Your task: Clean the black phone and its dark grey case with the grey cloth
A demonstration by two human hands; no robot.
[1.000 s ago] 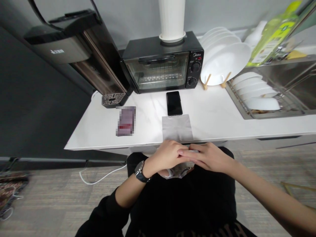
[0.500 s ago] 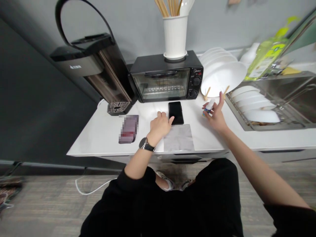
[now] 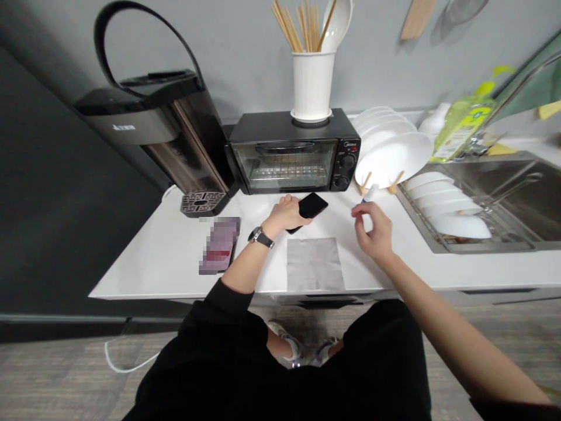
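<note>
Well to the left of the left hand (image 3: 287,214), a dark dispenser (image 3: 170,131) is standing, and a pixelated purplish item (image 3: 220,242) is lying nearer that hand. The left hand is gripping the black phone (image 3: 314,204), thumb lying over its near part, and the phone is slanting out rightward from this grip. Beyond it, a toaster oven (image 3: 272,128) is bearing a white cup (image 3: 313,85); nearer the person, a grey cloth (image 3: 314,266) is lying flat. Farther right, the right hand (image 3: 372,231) is curling loosely, a gap showing between thumb and forefinger. A small white-capped bottle (image 3: 371,193) is showing just past its fingers; whether they are touching it, I cannot tell. White plates (image 3: 398,158) are leaning beyond.
</note>
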